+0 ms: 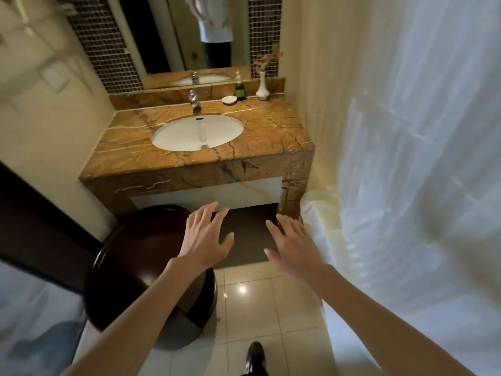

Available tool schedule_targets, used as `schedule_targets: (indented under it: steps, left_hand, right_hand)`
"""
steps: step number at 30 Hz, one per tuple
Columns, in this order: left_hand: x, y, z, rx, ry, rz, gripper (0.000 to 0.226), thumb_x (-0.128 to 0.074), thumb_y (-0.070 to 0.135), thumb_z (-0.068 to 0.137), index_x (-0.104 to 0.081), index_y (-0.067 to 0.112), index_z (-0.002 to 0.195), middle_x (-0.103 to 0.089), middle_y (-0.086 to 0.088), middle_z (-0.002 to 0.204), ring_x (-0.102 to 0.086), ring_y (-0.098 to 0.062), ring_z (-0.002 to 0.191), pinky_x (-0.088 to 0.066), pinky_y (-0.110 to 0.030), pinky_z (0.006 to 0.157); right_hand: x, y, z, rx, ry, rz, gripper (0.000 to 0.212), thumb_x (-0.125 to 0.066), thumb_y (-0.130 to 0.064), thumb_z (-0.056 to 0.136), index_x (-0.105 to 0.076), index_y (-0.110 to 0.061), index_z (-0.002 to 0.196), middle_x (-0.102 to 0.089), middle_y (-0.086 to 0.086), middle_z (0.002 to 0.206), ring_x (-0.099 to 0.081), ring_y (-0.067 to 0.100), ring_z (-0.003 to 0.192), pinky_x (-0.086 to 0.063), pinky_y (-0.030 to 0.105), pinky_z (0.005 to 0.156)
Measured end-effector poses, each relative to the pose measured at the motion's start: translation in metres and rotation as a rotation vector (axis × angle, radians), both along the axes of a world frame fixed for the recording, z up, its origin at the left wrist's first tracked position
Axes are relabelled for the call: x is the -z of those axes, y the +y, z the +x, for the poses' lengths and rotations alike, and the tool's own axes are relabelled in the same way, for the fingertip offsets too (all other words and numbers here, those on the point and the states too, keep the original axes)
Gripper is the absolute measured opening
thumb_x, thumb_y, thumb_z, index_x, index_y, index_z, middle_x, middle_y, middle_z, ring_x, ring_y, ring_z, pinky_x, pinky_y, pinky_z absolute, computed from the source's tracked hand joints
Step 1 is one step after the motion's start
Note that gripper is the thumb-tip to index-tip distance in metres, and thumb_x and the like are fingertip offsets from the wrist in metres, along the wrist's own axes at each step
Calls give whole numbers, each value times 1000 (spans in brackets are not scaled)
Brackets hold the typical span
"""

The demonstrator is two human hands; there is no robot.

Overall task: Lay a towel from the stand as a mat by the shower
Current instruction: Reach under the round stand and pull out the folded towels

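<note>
My left hand and my right hand are stretched out in front of me, palms down, fingers spread, holding nothing. They hover above the floor in front of the marble vanity. A white shower curtain hangs down the right side, with the pale tub rim at its foot. No towel and no towel stand show in this view.
A dark brown toilet lid sits at lower left, below my left arm. A white sink, a soap bottle and a white vase are on the vanity. Glossy floor tiles lie ahead, and my dark shoe is at the bottom.
</note>
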State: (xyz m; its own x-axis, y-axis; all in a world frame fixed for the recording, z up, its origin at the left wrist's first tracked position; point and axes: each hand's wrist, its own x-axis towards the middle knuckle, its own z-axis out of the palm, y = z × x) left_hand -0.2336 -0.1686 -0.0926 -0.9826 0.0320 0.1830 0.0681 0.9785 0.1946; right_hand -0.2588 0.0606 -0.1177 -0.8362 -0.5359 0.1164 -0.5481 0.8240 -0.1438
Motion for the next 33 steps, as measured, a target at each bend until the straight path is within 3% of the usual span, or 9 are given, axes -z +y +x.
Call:
schedule_targets:
  steps: [9, 18, 27, 33]
  left_hand:
    - [20, -76, -55, -209, -16, 58, 61, -53, 45, 89, -39, 18, 142, -32, -9, 151, -22, -28, 141, -16, -44, 114]
    - [23, -128, -83, -386, -4, 131, 60, -57, 41, 88, -41, 18, 141, -34, -9, 150, -24, -27, 140, -16, -45, 114]
    - [27, -158, -107, -551, 20, 145, 61, -57, 42, 87, -42, 17, 140, -37, -12, 148, -28, -30, 139, -20, -47, 112]
    - [32, -159, -131, -721, 46, 147, 63, -51, 46, 84, -44, 17, 139, -40, -12, 146, -31, -30, 137, -23, -49, 111]
  right_hand:
    - [12, -86, -100, -173, -35, 40, 64, -42, -50, 94, -24, -21, 147, -27, 13, 154, -21, 28, 144, -7, 37, 114]
    - [6, -160, -161, -366, -21, 73, 63, -49, -48, 92, -30, -18, 145, -32, 15, 151, -26, 29, 141, -23, 41, 115]
    - [6, -208, -217, -550, -36, 73, 65, -48, -46, 94, -26, -17, 148, -27, 15, 153, -20, 29, 143, -19, 39, 117]
    - [21, -235, -264, -713, -14, 87, 65, -53, -47, 90, -32, -18, 145, -35, 15, 149, -28, 29, 140, -22, 38, 114]
